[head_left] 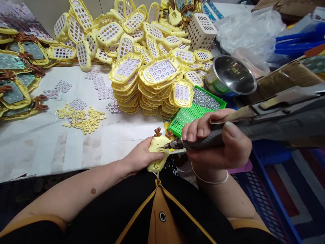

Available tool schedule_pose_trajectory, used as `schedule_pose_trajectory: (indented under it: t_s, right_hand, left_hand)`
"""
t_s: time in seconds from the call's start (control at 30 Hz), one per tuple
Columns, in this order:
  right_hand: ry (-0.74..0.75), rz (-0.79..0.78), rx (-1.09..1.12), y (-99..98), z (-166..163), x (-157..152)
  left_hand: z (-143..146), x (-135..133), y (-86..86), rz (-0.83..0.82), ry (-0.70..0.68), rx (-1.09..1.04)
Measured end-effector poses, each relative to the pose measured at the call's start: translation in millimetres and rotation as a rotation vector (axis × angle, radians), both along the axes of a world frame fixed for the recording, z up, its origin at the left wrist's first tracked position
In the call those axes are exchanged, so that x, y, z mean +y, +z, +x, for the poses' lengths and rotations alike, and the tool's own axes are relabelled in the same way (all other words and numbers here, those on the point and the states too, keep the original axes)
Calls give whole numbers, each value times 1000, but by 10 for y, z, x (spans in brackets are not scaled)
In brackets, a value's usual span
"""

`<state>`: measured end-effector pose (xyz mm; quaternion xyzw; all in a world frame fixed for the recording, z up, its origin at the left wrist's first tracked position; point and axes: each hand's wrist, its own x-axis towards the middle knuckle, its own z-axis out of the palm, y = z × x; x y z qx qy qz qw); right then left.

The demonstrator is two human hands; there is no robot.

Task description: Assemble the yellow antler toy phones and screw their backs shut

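Observation:
My left hand [142, 156] grips a pale yellow plastic toy casing [158, 162] with brown antlers, its thumb lying across the front. In my right hand [220, 145] is a dark electric screwdriver [203, 139], fingers wrapped round its body. The screwdriver's bit meets the casing's face near its middle. Just beyond my right hand sits a green perforated tray [184, 117] with many small silver screws [205, 99] in one part. Stacks of yellow shells [159, 73] with lilac button pads stand behind the casing.
Small yellow buttons [86, 120] and lilac button pads [100, 86] lie on the white-covered table [33, 142]. A heap of yellow shells [109, 34] fills the back. A steel bowl [235, 74] and a white perforated basket [201, 32] stand right; antlered shells [12, 91] pile up left.

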<state>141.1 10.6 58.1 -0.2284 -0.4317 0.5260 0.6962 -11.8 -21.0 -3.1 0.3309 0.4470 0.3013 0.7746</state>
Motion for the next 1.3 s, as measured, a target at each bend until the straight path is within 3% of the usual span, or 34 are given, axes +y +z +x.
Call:
schedule_pose_trajectory:
  t_s: [0.13, 0.23, 0.4, 0.77, 0.87, 0.97, 1.03, 1.17, 1.3]
  right_hand:
    - [-118, -137, 6, 123, 7, -84]
    - [-193, -192, -15, 189, 1, -116]
    - [-264, -247, -36, 224, -31, -133]
    - [-319, -241, -15, 246, -83, -134]
    - [-314, -181, 16, 193, -96, -117]
    - [-261, -30, -22, 40, -94, -106]
    - [-141, 108, -120, -96, -76, -102]
    - [115, 241, -250, -273, -33, -75]
    - [270, 256, -258, -265, -41, -4]
  left_hand:
    - [-38, -34, 101, 267, -8, 346]
    - [-48, -58, 163, 368, -32, 477]
    - [-27, -92, 197, 447, -71, 520]
    - [7, -108, 224, 460, -143, 474]
    - [12, -74, 182, 324, -113, 340]
    - [19, -21, 103, -22, -94, 72]
    - [22, 14, 50, -198, -80, -67]
    - [26, 53, -6, -279, -59, -140]
    - [28, 62, -12, -292, -50, -127]
